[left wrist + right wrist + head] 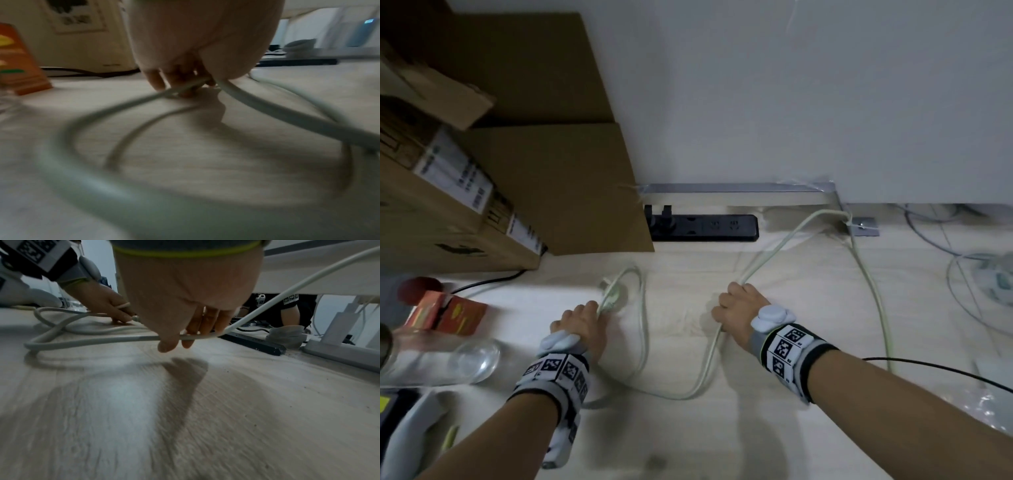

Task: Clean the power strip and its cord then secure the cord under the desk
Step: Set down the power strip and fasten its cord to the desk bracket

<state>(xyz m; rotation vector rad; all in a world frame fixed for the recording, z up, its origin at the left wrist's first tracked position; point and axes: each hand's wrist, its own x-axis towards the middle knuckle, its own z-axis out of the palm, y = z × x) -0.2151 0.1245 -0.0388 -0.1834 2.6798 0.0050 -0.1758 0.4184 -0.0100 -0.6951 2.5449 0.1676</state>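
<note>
- The right hand (739, 310) is curled around the pale cord (707, 373); in the right wrist view the fingers (206, 322) wrap over it and the thumb sits under it, holding it just above the floor (756, 428).
- From that grip the cord rises away toward the desk's metal foot (864, 228) by the wall, where it is tied, then runs back down along the floor's right side.
- On the near side of the right hand the cord sags to the floor in a low curve between the two wrists.
- The left hand (582, 323) pinches the cord near its plug end (613, 293); the left wrist view shows the fingertips (156, 81) closed on it, close to the floor.
- A loop of cord lies on the floor just beside the left hand, reaching toward the cardboard boxes (524, 171).
- The black power strip (705, 228) lies on the floor against the wall, beyond both hands and apart from them, with two black plugs in its left end.
- A glass bottle (441, 359) and a red carton (445, 313) lie at the floor's left edge.
</note>
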